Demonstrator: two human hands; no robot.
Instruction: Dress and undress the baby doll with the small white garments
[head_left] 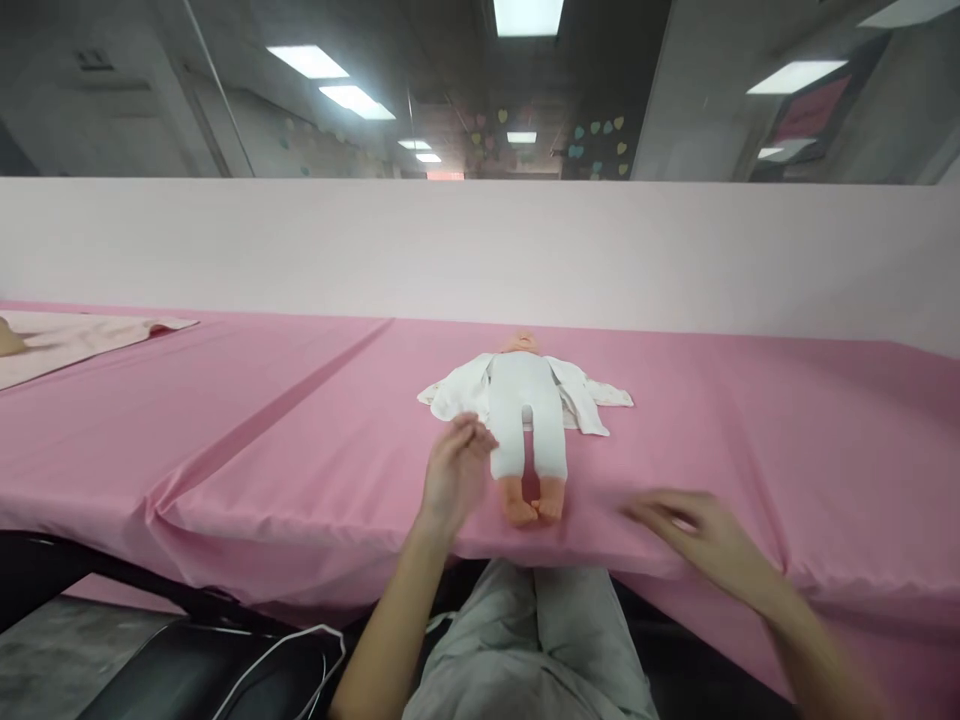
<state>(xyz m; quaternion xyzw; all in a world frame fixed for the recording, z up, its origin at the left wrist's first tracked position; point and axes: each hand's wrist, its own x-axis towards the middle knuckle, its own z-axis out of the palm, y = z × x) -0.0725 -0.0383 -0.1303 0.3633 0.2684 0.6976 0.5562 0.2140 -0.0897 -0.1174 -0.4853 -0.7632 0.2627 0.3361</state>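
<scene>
A baby doll (552, 492) lies on its back with its feet toward me. White trousers (525, 380) cover its legs and reach high up its torso. Beneath it a white jacket (465, 388) spreads open, sleeves out to both sides. My left hand (456, 470) hovers beside the doll's leg on the left, fingers loosely bent and apart, with nothing seen in them. Out to the right of the feet is my right hand (694, 535), away from the doll. Its thumb and forefinger come close together, but motion smears the fingertips.
Pink cloth (300, 430) covers the long table, with raised folds. At far left lies a pale towel (82, 335) with part of a tan object on it. A white wall (450, 250) stands behind. A black chair (202, 670) with a white cable (285, 645) is at lower left.
</scene>
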